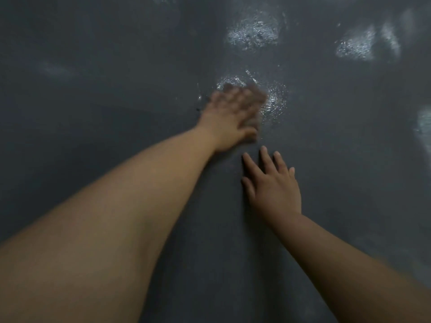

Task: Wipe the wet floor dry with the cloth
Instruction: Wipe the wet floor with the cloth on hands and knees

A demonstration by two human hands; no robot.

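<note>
Both bare forearms reach in from the bottom edge over the dark floor [93,113]. Right hand [272,190] lies flat on it, fingers straight and slightly spread. Left hand [231,117], farther out, is motion-blurred at the edge of a glistening wet patch [275,101]; how its fingers lie, I cannot tell. No cloth can be made out. More wet patches shine beyond

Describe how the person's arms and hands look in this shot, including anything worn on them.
Both forearms are bare to the frame edge: no sleeves, gloves, watch or bracelets show. The left hand is smeared by motion blur, so its fingers cannot be read in detail. The right hand is sharp, with short, unpainted nails and no rings visible.
</note>
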